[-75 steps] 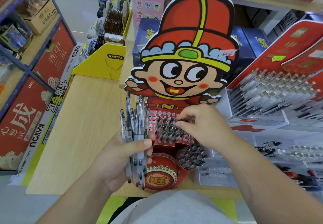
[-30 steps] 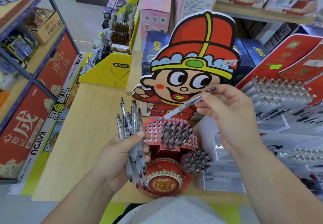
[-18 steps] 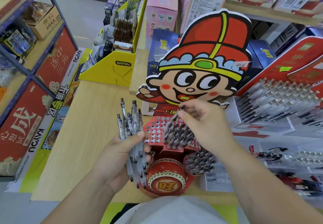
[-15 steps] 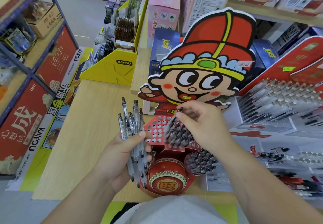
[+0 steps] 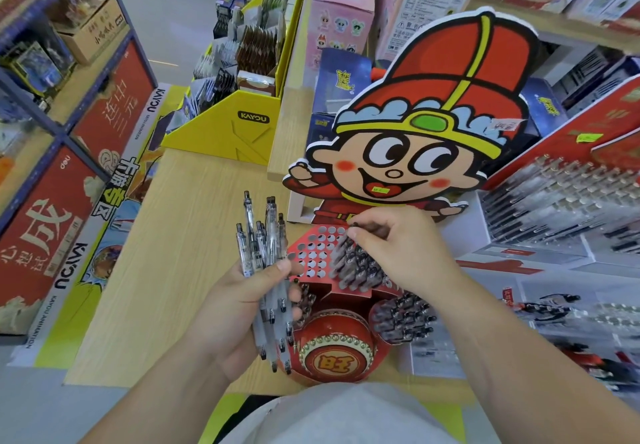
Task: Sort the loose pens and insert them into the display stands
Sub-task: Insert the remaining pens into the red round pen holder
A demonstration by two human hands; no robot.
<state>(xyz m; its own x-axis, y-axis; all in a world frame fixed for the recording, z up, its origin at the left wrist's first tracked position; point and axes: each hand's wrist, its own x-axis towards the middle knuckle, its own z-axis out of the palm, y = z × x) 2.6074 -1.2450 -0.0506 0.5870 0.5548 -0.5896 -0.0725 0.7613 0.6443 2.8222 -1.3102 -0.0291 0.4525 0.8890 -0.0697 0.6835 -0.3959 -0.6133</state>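
Clear plastic pens [image 5: 263,260], seemingly glossy cardboard stand [image 5: 313,256], matt wood-grain table [image 5: 180,235].

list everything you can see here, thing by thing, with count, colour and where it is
display stand: one, red with round holes, table centre
pens in stand: many, dark, right part of the holes
side cup: one, packed with dark pens, right of the drum
drum: one, red and gold, front of the stand
cartoon cutout: one, red hat, behind the stand
yellow box: one, marked KAYOU, table's far left
table: one, light wood
pen racks: count unclear, red-backed, right edge
loose pens: a bundle, clear barrels, in the left hand
single pen: one, dark, entering the stand
left hand: grips the loose pens
right hand: pinches the single pen
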